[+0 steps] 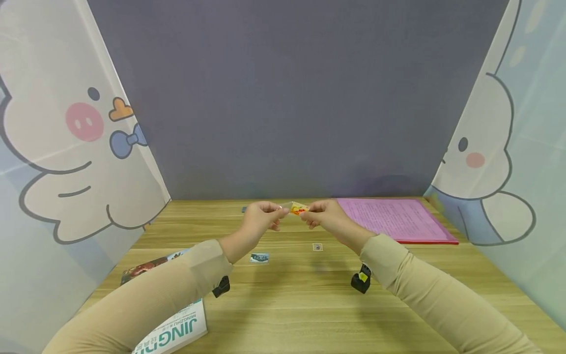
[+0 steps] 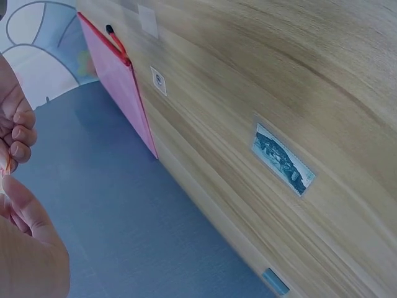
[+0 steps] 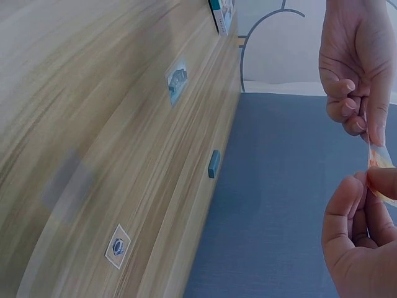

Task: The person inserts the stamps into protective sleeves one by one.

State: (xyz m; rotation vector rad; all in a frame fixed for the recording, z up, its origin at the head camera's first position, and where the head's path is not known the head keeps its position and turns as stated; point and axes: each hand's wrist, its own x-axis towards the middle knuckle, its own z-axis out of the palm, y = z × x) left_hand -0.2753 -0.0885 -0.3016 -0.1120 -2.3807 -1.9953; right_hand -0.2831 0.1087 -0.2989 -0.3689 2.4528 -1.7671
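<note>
Above the far part of the table, both hands meet at a small yellow and red stamp-like piece and a clear sleeve. My left hand pinches the sleeve's left end between thumb and fingers. With thumb and fingertips, my right hand pinches the yellow piece at its right. In the right wrist view the piece shows between the two hands, partly hidden by fingers; how far it sits inside the sleeve I cannot tell. Below on the table lie a blue-green stamp in a clear sleeve and a small pale square stamp.
A pink zip folder with a printed sheet lies at the back right. Books lie at the left under my forearm. A small blue block sits at the table's far edge. A faint translucent patch shows on the wood.
</note>
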